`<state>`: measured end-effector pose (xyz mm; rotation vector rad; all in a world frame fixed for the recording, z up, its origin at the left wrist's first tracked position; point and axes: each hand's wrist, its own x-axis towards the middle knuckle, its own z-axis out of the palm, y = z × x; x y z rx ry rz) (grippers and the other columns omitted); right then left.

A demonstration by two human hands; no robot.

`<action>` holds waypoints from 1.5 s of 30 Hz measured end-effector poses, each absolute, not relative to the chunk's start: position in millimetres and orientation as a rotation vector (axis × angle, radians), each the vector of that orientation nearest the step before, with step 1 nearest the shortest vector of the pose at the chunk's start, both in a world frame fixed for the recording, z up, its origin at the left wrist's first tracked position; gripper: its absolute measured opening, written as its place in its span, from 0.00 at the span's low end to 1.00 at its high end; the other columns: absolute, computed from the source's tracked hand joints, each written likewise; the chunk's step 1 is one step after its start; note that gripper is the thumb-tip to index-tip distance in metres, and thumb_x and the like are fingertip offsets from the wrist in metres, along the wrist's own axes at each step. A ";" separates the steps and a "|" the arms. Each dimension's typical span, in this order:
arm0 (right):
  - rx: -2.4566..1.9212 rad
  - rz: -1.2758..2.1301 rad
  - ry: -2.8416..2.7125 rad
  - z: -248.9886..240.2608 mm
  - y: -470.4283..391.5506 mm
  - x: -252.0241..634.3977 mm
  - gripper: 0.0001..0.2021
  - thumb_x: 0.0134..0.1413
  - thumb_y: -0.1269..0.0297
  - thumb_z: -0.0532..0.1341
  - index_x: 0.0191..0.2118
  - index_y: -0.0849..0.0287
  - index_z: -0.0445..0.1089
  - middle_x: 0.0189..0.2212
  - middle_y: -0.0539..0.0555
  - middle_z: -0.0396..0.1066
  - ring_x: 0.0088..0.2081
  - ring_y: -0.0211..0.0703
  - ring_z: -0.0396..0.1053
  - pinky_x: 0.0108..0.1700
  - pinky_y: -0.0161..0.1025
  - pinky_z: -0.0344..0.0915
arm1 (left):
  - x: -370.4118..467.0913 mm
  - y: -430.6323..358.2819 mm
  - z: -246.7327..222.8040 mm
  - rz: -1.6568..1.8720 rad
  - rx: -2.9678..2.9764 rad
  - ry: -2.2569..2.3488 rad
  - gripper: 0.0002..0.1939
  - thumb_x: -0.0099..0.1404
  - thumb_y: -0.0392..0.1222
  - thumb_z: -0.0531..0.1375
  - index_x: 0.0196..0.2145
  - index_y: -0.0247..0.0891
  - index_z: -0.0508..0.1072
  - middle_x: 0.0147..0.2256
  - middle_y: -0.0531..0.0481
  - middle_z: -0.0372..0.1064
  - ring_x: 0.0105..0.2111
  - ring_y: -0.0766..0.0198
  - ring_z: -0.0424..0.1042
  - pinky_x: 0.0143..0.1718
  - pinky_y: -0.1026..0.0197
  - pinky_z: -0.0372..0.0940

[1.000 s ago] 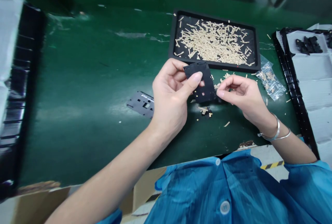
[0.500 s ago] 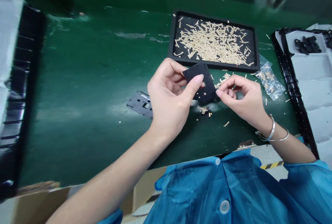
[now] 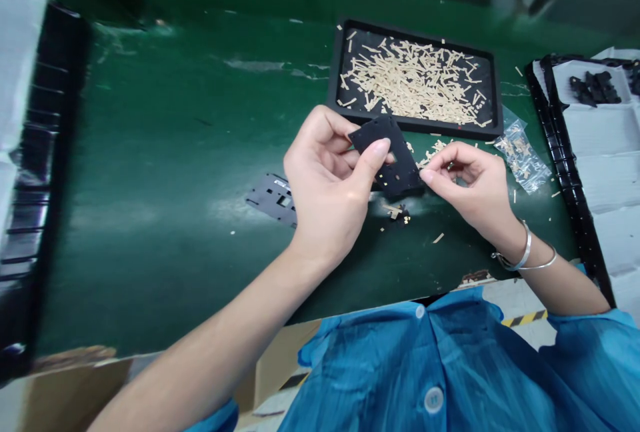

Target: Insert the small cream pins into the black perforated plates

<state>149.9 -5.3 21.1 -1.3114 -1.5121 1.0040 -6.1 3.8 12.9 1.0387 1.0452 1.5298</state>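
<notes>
- Worktop (image 3: 160, 152), green; clock centred on the black plate (image 3: 405, 167).
- Tray (image 3: 420, 124), black, 1 o'clock; heaped with pale strips (image 3: 415, 82).
- Clear bag (image 3: 523, 155), 3 o'clock; strips inside.
- Grey plate (image 3: 265, 200), 8 o'clock; partly hidden by the left hand (image 3: 327, 185).
- Black plate: above the worktop, grasped between left thumb and fingers.
- Right hand (image 3: 473, 185): thumb and forefinger together at the plate's 4 o'clock corner; whether they grip anything, cannot tell.
</notes>
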 end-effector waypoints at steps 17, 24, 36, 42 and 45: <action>-1.287 1.375 -1.314 23.7 2.0 153.0 0.06 0.41 0.66 0.68 0.22 0.61 0.71 0.22 0.48 0.69 0.24 0.31 0.61 0.25 0.31 0.56 | -10.7 10.8 11.2 1.501 1.150 0.973 0.20 0.49 0.46 0.73 0.26 0.42 0.64 0.23 0.58 0.68 0.23 0.67 0.71 0.25 0.62 0.70; -1.209 1.409 -1.284 24.7 2.1 154.6 0.04 0.46 0.67 0.65 0.25 0.60 0.71 0.20 0.46 0.68 0.23 0.30 0.62 0.25 0.31 0.59 | -12.2 10.8 5.4 1.407 1.074 0.982 0.18 0.53 0.46 0.71 0.27 0.43 0.63 0.24 0.58 0.69 0.24 0.66 0.73 0.23 0.63 0.69; -1.256 1.420 -1.331 20.2 3.9 152.9 0.09 0.40 0.66 0.70 0.23 0.61 0.70 0.23 0.48 0.69 0.27 0.33 0.64 0.31 0.34 0.62 | -9.5 7.0 8.5 1.356 0.990 0.985 0.15 0.54 0.42 0.70 0.27 0.44 0.65 0.24 0.58 0.69 0.26 0.65 0.72 0.25 0.60 0.67; -1.181 1.518 -1.293 21.5 4.3 155.6 0.07 0.46 0.64 0.66 0.24 0.60 0.70 0.21 0.46 0.66 0.22 0.30 0.59 0.23 0.31 0.54 | -10.0 8.0 9.3 1.338 0.941 0.948 0.15 0.54 0.42 0.71 0.26 0.44 0.65 0.24 0.59 0.69 0.25 0.68 0.70 0.24 0.62 0.65; -1.170 1.526 -1.274 23.1 4.5 157.5 0.08 0.48 0.63 0.65 0.26 0.61 0.70 0.21 0.47 0.66 0.23 0.30 0.59 0.22 0.31 0.52 | -10.5 8.2 10.2 1.325 0.955 0.947 0.15 0.55 0.42 0.70 0.27 0.44 0.65 0.25 0.58 0.69 0.26 0.67 0.71 0.24 0.61 0.65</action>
